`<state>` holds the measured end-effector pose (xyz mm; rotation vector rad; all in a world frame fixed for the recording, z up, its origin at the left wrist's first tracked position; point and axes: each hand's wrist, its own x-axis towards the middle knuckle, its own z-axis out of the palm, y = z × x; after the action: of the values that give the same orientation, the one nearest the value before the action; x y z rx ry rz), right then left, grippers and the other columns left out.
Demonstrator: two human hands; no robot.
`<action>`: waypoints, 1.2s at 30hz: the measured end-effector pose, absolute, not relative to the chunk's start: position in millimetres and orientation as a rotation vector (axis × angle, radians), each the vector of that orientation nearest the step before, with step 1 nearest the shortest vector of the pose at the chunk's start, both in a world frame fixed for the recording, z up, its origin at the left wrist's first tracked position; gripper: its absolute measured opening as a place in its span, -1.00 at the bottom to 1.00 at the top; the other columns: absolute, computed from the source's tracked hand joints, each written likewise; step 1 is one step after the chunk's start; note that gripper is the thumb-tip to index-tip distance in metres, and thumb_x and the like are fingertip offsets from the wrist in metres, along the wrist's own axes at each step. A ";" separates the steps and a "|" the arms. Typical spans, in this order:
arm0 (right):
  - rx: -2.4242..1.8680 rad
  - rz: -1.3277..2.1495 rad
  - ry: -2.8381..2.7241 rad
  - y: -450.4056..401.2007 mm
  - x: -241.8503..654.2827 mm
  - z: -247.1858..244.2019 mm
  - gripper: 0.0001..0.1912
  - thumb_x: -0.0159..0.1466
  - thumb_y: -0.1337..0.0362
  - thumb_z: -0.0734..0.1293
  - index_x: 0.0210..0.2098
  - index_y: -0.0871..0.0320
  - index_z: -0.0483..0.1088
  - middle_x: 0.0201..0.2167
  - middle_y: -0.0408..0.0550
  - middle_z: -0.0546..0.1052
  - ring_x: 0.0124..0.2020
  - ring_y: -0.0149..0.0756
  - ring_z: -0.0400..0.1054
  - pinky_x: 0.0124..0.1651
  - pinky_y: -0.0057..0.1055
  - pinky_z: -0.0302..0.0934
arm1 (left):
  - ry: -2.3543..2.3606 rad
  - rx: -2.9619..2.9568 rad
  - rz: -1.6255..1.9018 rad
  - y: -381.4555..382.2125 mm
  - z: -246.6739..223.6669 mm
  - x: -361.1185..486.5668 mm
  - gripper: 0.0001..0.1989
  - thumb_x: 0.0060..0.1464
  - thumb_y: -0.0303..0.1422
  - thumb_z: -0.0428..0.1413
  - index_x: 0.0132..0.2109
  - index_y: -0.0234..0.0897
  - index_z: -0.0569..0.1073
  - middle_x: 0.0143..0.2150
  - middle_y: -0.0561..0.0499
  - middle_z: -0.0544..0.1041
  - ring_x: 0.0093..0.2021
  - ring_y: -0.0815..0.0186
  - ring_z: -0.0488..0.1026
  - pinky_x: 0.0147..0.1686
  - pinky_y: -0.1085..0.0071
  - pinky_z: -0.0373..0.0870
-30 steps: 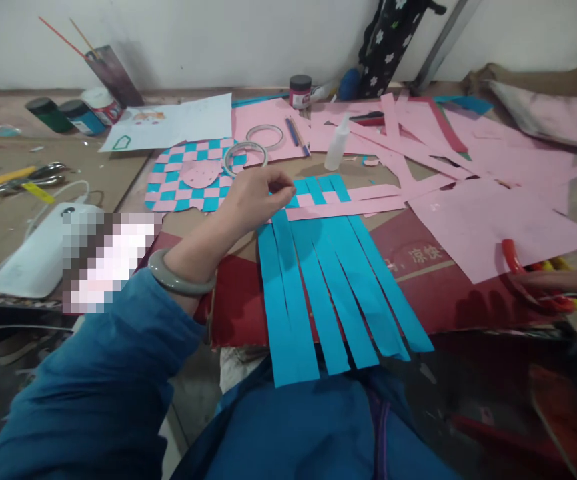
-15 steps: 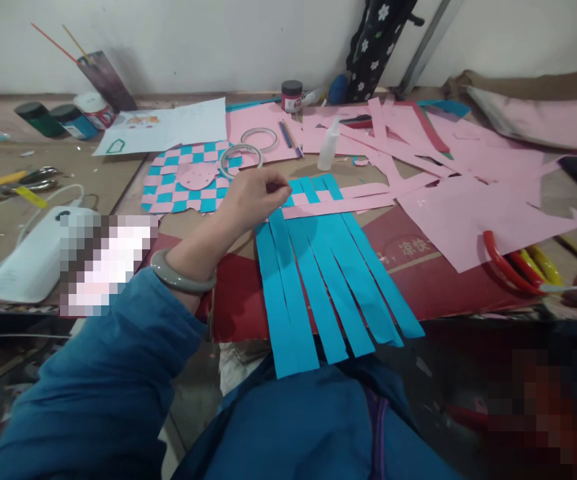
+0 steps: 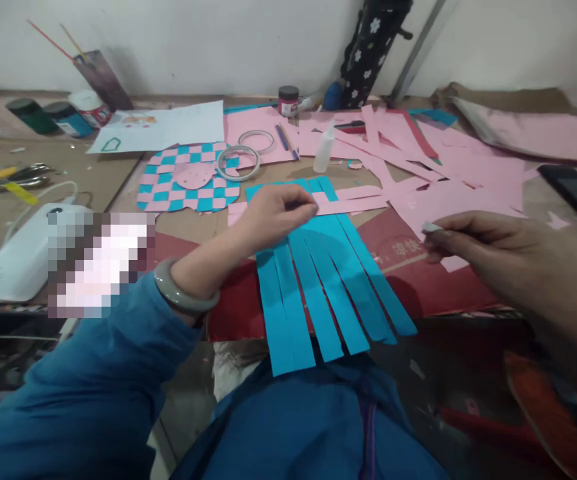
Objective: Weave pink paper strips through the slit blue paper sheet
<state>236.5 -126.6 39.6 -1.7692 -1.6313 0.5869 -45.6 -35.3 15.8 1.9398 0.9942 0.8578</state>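
Left-hand fingers (image 3: 295,207) curl on blue paper strips (image 3: 325,293) (right-hand fingers (image 3: 455,233) pinch a scrap (image 3: 431,227)).

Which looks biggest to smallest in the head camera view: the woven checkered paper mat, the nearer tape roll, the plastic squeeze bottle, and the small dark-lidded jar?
1. Woven pink-and-blue paper mat
2. Nearer tape roll and plastic squeeze bottle: they look about alike, so I can't rank them
3. Small dark-lidded jar

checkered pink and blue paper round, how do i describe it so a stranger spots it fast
Find the red cardboard under the long blue paper strips. Just past the left hand lies a rounded mat of woven pink and blue squares. Unlike the loose strips, it is fully checkered, with a dotted pink cutout on it and a roll of tape over its upper right edge.
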 end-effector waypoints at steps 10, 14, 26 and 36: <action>-1.361 1.107 -1.757 -73.7 158.9 32.4 -0.63 0.09 -0.08 0.46 -0.44 0.12 0.50 -0.55 -0.13 0.49 -0.54 -0.38 0.37 -0.44 -0.38 0.31 | 0.694 1.520 0.814 -46.2 19.6 -40.2 -0.91 0.08 -0.46 0.11 -0.35 -0.33 0.50 -0.43 0.06 0.51 -0.38 0.47 0.44 -0.32 0.51 0.37; -1.358 1.169 -1.730 -67.6 153.5 32.5 -0.62 0.06 -0.07 0.49 -0.48 0.13 0.50 -0.58 -0.14 0.48 -0.54 -0.39 0.38 -0.45 -0.41 0.33 | 0.724 1.519 0.806 -41.4 20.0 -42.9 -0.88 0.05 -0.53 0.09 -0.40 -0.33 0.49 -0.46 0.08 0.50 -0.40 0.48 0.42 -0.34 0.52 0.35; -1.201 0.681 -1.519 -66.0 154.6 18.3 -0.90 0.12 0.31 0.47 -0.35 0.10 0.49 -0.53 -0.20 0.50 -0.57 -0.45 0.36 -0.48 -0.42 0.28 | 0.824 1.223 0.918 -40.8 17.3 -37.3 -0.87 0.05 -0.50 0.10 -0.46 -0.35 0.42 -0.52 0.10 0.48 -0.47 0.52 0.40 -0.42 0.55 0.31; -1.147 0.107 -2.065 -68.7 145.8 16.5 -0.84 0.23 0.42 0.36 -0.35 0.00 0.47 -0.45 -0.20 0.58 -0.43 -0.33 0.46 -0.43 -0.37 0.26 | 0.902 1.407 0.866 -45.7 14.1 -35.6 -0.91 0.01 -0.52 0.10 -0.42 -0.33 0.48 -0.47 0.08 0.49 -0.41 0.47 0.41 -0.36 0.50 0.33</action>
<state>145.8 -68.7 16.5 -1.1466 -2.0649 0.1070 -35.6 -45.7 14.1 1.4074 0.9022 0.8658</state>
